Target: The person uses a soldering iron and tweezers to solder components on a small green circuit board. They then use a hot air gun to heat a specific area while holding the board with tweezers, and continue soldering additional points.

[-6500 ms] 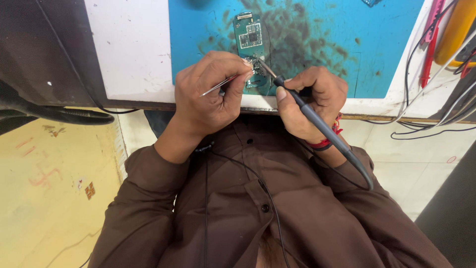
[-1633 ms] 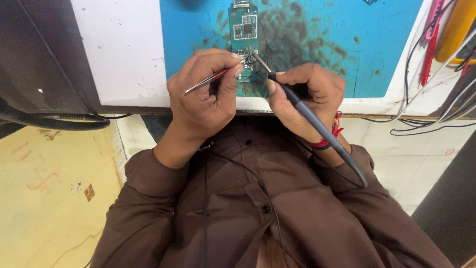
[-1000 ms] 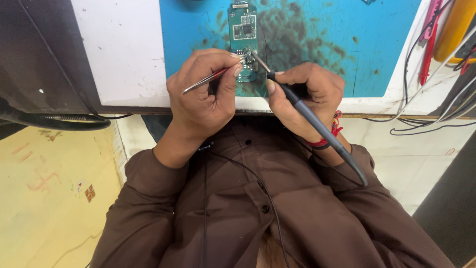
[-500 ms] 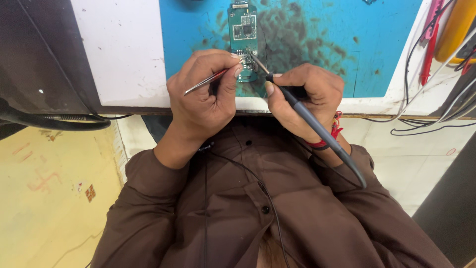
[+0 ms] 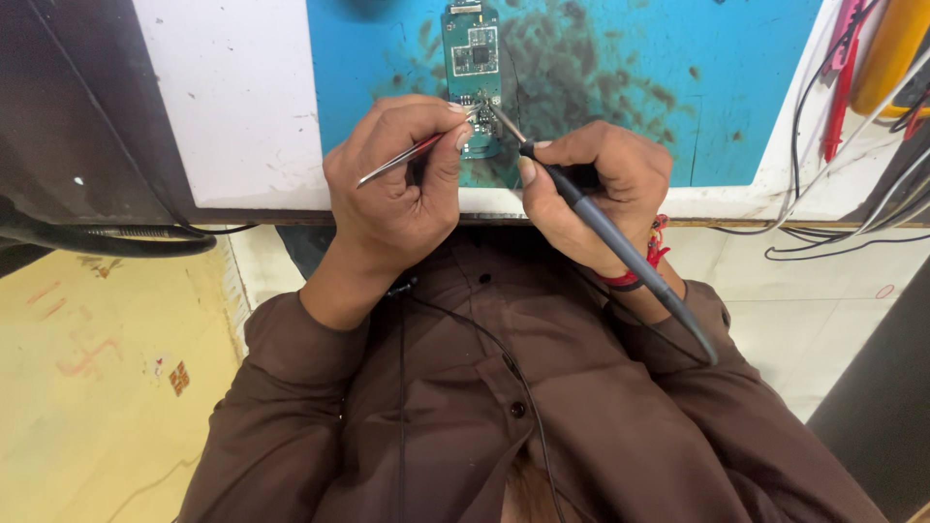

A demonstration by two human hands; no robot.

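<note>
Your left hand (image 5: 392,184) sits just left of the frame's centre, fingers curled shut around a pair of slim metal tweezers (image 5: 412,155). Their shaft shows a reddish tint near your thumb and bare silver at the free end, which sticks out toward the left. The tips reach up and right onto the lower part of a small green circuit board (image 5: 472,68).

Your right hand (image 5: 601,194) is just right of centre, closed in a pen grip on a soldering iron (image 5: 605,228) with a smooth grey handle that runs down toward the lower right across your wrist. Its thin metal tip slants up and left to meet the board right beside the tweezer tips. A red thread band (image 5: 647,263) circles that wrist.

The board is narrow and upright at top centre, with a square silver chip near its upper end and tiny parts lower down. It lies on a blue mat (image 5: 678,77), matte and blotched with dark burn and flux stains around the board. The mat rests on a white counter (image 5: 232,107), scuffed and speckled, with a dark front edge.

In the upper right corner, red and black wires (image 5: 833,107) trail beside a yellow rounded casing (image 5: 886,48). Brown shirt sleeves (image 5: 320,387) fill the lower frame.
</note>
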